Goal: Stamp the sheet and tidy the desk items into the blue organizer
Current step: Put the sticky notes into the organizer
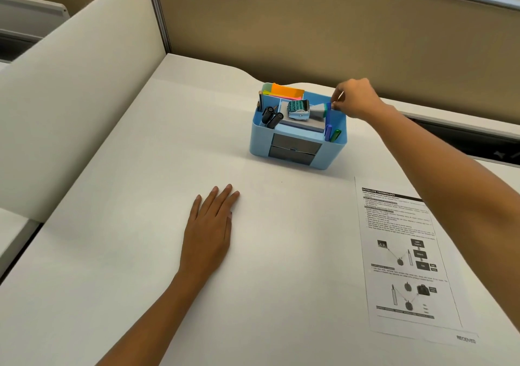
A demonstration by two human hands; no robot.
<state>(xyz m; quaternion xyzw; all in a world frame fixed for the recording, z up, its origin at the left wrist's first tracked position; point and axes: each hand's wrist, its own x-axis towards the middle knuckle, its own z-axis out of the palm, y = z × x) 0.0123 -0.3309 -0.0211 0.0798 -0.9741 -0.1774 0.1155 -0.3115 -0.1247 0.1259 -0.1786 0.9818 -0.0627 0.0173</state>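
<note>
Listener: Hands first, please. What is each one doing?

Describer: The left hand lies flat on the white desk, palm down, fingers straight and close together, holding nothing. The right hand reaches forward across the desk to the blue organizer. Its fingertips pinch the blue end of the stamp.

Listener: Where exactly is the stamp?

Describer: It is inside the organizer, lying on its side on top of a grey pad in the middle section. Its blue handle end points right, toward the pinching fingers, and its teal, printed body points left.

Listener: What else is in the organizer?

Describer: On the left, two black markers lean together, with a pencil standing just behind them. At the back are sticky notes, orange on top with pink beside them. In the narrow section at the right front stand a blue pen and a green pen, touching each other. Two grey drawers, both closed, sit one above the other in the front face.

Listener: And the sheet?

Describer: The sheet lies flat on the desk to the right, nearer the viewer than the organizer and apart from it. The right forearm crosses above its upper corner. It carries printed text and diagrams, and the word RECEIVED is stamped at its lower right corner.

Listener: What surrounds the desk?

Describer: A beige partition runs along the far edge, and a white curved divider stands on the left.
</note>
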